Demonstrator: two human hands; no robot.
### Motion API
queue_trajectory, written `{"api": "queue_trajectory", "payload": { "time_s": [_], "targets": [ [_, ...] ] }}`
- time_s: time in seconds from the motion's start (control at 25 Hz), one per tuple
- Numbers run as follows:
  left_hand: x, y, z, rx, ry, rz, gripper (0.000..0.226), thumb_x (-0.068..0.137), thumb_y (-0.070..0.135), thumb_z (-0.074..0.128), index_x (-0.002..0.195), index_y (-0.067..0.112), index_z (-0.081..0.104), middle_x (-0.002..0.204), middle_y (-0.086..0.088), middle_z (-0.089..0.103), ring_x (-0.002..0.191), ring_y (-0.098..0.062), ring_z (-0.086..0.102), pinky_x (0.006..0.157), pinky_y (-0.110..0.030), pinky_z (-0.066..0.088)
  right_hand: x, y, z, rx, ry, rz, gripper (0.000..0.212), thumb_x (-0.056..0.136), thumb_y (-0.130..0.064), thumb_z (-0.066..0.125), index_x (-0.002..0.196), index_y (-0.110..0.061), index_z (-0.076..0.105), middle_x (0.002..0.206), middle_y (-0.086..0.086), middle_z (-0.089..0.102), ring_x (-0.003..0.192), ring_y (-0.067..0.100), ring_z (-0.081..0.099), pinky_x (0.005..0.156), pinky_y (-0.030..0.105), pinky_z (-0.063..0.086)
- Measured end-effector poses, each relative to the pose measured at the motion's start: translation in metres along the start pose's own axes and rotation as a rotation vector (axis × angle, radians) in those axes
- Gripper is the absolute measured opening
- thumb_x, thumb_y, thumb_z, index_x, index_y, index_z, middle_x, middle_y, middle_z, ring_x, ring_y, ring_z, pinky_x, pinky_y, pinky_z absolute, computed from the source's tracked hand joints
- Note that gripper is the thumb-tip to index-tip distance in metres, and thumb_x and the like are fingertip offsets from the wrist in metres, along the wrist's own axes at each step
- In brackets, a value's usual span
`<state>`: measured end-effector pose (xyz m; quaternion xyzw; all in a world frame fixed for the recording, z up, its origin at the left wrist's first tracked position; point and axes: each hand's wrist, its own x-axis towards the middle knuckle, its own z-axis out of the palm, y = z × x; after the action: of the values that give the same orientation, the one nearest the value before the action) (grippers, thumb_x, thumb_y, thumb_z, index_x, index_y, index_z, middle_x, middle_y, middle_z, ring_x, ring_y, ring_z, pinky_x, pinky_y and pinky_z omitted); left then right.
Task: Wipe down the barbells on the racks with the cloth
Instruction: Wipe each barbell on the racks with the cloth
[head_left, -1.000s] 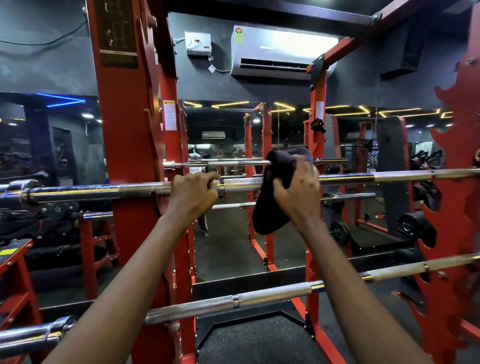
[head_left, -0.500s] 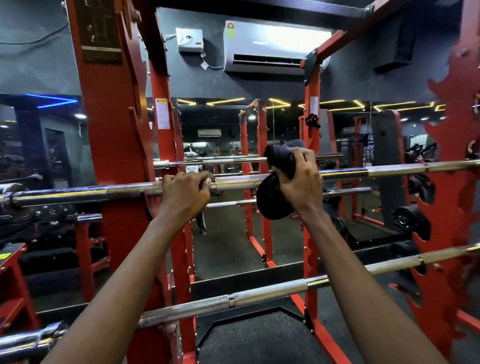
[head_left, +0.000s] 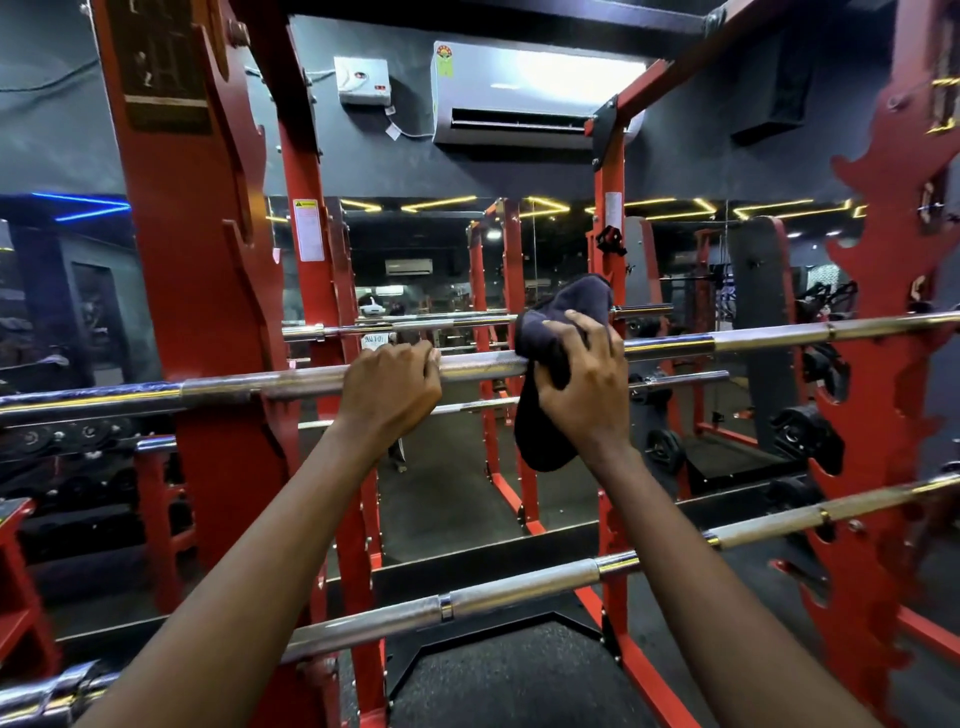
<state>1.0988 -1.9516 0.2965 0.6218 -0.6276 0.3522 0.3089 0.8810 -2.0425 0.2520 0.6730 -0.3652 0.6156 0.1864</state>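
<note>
Left hand (head_left: 387, 387) curls bare over the upper barbell (head_left: 769, 338), steadying it on the red rack (head_left: 208, 338). Close by at its 3 o'clock, the right hand (head_left: 584, 387) clamps the dark cloth (head_left: 540, 447) on the same shaft, fabric bunched above and hanging below. To do this pass well, I'd wrap the cloth fully round, squeeze firmly and slide toward 3 o'clock, twisting the wrist to catch the underside while the left hand stops any roll. The lower barbell (head_left: 519, 591) sits at 6 o'clock.
</note>
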Motion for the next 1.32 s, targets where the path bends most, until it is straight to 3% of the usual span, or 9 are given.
{"api": "queue_trajectory", "payload": {
  "time_s": [0.12,0.2,0.44,0.56,0.72,0.8,0.92,1.04,1.32],
  "targets": [
    [-0.002,0.008,0.006,0.103,0.038,0.004,0.039,0.102,0.033,0.037,0.078,0.017,0.063,0.076,-0.007,0.070,0.066,-0.026,0.064,0.064,-0.035,0.038,0.005,-0.002,0.000,0.030,0.032,0.111,0.048,0.084,-0.040,0.069,0.126,-0.018,0.062,0.137,0.005,0.053,0.129,0.034,0.046,0.108,0.051,0.044],
    [-0.002,0.013,0.004,0.115,0.048,-0.015,0.042,0.102,0.032,0.037,0.076,0.015,0.065,0.075,-0.009,0.071,0.067,-0.028,0.065,0.064,-0.035,0.036,0.000,-0.024,0.005,0.014,0.001,0.077,0.052,0.085,-0.049,0.065,0.126,-0.017,0.061,0.137,0.005,0.052,0.132,0.036,0.043,0.111,0.049,0.040],
    [0.022,0.023,0.005,0.110,-0.054,-0.073,0.042,0.098,0.029,0.037,0.079,0.009,0.069,0.090,-0.016,0.072,0.086,-0.037,0.067,0.068,-0.037,0.043,-0.002,0.000,-0.007,0.128,-0.184,-0.234,0.080,0.070,-0.021,0.068,0.147,-0.016,0.047,0.151,0.009,0.041,0.144,0.034,0.037,0.122,0.050,0.029],
    [0.019,0.023,0.011,0.160,0.005,-0.086,0.044,0.097,0.030,0.037,0.076,0.009,0.070,0.084,-0.015,0.072,0.077,-0.037,0.068,0.060,-0.034,0.036,0.007,0.028,-0.017,0.186,-0.288,-0.146,0.086,0.072,-0.023,0.076,0.150,-0.022,0.040,0.157,0.003,0.037,0.146,0.027,0.038,0.118,0.048,0.039],
    [0.020,0.029,0.014,0.153,-0.005,-0.114,0.042,0.095,0.029,0.035,0.076,0.010,0.067,0.084,-0.014,0.072,0.076,-0.037,0.066,0.063,-0.034,0.030,0.008,0.037,-0.013,0.175,-0.061,0.029,0.067,0.075,-0.029,0.069,0.138,-0.016,0.053,0.145,0.005,0.050,0.136,0.030,0.047,0.115,0.047,0.040],
    [0.021,0.030,0.016,0.165,-0.019,-0.128,0.045,0.093,0.033,0.029,0.074,0.013,0.064,0.081,-0.012,0.071,0.067,-0.033,0.058,0.063,-0.034,0.030,0.010,0.021,-0.009,0.157,-0.053,0.074,0.063,0.076,-0.037,0.062,0.135,-0.016,0.056,0.142,0.005,0.050,0.134,0.032,0.044,0.116,0.049,0.037],
    [0.019,0.033,0.015,0.191,0.043,-0.180,0.049,0.098,0.032,0.035,0.074,0.007,0.069,0.076,-0.016,0.070,0.068,-0.036,0.064,0.063,-0.036,0.033,0.006,-0.005,-0.003,0.095,-0.118,-0.061,0.062,0.079,-0.049,0.061,0.134,-0.020,0.058,0.142,0.004,0.049,0.135,0.034,0.038,0.113,0.046,0.036],
    [0.015,0.037,0.014,0.191,0.077,-0.197,0.050,0.099,0.031,0.040,0.070,0.005,0.071,0.068,-0.016,0.069,0.064,-0.036,0.065,0.061,-0.034,0.032,0.010,0.014,-0.003,0.145,-0.092,-0.146,0.055,0.078,-0.042,0.066,0.129,-0.021,0.062,0.139,0.002,0.054,0.129,0.032,0.047,0.108,0.046,0.044],
    [0.014,0.036,0.020,0.179,0.132,-0.172,0.051,0.098,0.029,0.044,0.059,0.007,0.066,0.053,-0.007,0.062,0.043,-0.022,0.045,0.052,-0.027,0.024,0.018,0.058,-0.010,0.170,0.059,0.177,0.054,0.078,-0.044,0.062,0.125,-0.017,0.062,0.132,0.003,0.054,0.127,0.028,0.047,0.104,0.046,0.048]
  ]
}}
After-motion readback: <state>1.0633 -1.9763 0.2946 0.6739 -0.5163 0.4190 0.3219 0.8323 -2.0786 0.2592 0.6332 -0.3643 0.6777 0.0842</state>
